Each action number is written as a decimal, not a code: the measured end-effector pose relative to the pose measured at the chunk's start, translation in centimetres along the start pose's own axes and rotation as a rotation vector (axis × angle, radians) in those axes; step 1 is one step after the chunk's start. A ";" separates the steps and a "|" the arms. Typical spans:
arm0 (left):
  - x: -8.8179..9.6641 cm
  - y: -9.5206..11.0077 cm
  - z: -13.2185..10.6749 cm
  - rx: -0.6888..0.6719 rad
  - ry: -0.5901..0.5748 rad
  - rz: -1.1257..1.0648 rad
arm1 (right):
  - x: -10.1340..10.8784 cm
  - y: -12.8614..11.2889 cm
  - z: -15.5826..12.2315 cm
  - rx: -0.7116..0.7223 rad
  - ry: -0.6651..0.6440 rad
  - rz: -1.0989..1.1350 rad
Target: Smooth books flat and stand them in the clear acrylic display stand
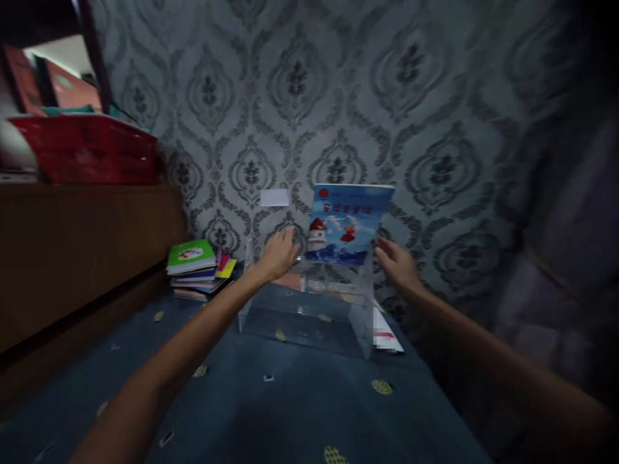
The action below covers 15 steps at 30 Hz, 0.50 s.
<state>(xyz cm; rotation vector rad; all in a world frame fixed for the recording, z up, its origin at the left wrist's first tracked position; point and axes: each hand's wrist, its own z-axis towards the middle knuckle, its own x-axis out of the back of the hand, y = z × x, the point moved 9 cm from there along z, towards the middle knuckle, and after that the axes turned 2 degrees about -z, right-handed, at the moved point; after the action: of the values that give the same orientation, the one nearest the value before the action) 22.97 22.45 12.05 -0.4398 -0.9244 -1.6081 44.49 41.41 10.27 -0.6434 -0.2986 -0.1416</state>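
1. The blue illustrated book (351, 225) is the central object. It stands upright toward the far side, at the far part of the clear stand (360, 322), its front cover facing the viewer. Whether its lower edge rests on the stand cannot be told.

2. The long axis of the book appears to run up and down; its top edge reaches farther right than its bottom edge.

3. The right hand (396, 261) is the nearer of the two. Its fingertips meet or nearly meet the right edge of the cover, so the book lies immediately to the left of this grip. Whether the fingers pinch the edge or merely sit beside it cannot be told.

4. The left hand (280, 251) is to the left of the book, with a visible gap between. Its fingers are extended, its grip is loose and holds nothing visible, and the book lies to its right.

5. The two hands thus flank the book unequally, both above the stand, which sits on a blue patterned cloth (290, 412).

6. Surroundings: a stack of books (191, 258) lies at far left, beyond the left forearm; a white printed item (391, 341) lies just right of the stand.
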 end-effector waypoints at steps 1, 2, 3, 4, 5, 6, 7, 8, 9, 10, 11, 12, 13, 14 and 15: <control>0.6 -0.6 -1.6 -0.012 0.000 0.045 | 0.2 0.4 -1.3 -0.031 -0.012 -0.007; 1.2 -1.4 -3.2 -0.024 0.000 0.088 | 0.3 0.6 -2.7 -0.035 -0.030 -0.023; 1.9 -2.4 -4.8 -0.028 0.003 0.130 | 0.6 0.6 -4.3 -0.025 -0.047 -0.054; 2.6 -3.6 -6.4 -0.035 0.007 0.200 | 0.7 0.6 -6.1 -0.015 -0.078 -0.090; 3.3 -5.1 -7.9 -0.024 0.011 0.274 | 0.7 0.6 -7.9 -0.007 -0.111 -0.123; 4.0 -6.9 -9.2 0.003 0.014 0.340 | 0.8 0.5 -9.8 -0.002 -0.136 -0.132; 4.9 -8.9 -10.3 0.045 0.024 0.406 | 0.7 0.5 -11.7 -0.001 -0.174 -0.125; 5.6 -11.0 -11.2 0.089 0.029 0.467 | 0.5 0.5 -13.5 -0.005 -0.207 -0.110; 6.4 -13.1 -11.9 0.126 0.036 0.488 | 0.0 0.4 -15.3 -0.004 -0.249 -0.092; 7.1 -15.0 -12.3 0.154 0.039 0.499 | -0.4 0.3 -17.0 -0.007 -0.287 -0.069; 7.9 -17.1 -12.6 0.198 0.041 0.521 | -1.0 0.0 -18.5 0.000 -0.321 -0.046; 8.5 -19.4 -12.9 0.272 0.011 0.602 | -1.6 -0.5 -20.0 0.017 -0.352 -0.026; 8.9 -21.5 -13.1 0.333 -0.034 0.677 | -2.3 -1.1 -21.4 0.037 -0.391 -0.005; 9.2 -23.4 -13.1 0.379 -0.092 0.732 | -3.0 -1.7 -22.8 0.050 -0.425 0.019; 9.5 -25.2 -13.2 0.427 -0.149 0.766 | -3.7 -2.4 -24.0 0.053 -0.449 0.039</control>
<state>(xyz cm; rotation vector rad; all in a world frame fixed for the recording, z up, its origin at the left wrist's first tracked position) -0.62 6.65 2.46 -0.5305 -1.0149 -0.6698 46.00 25.06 -7.74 -0.6240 -0.7193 0.0504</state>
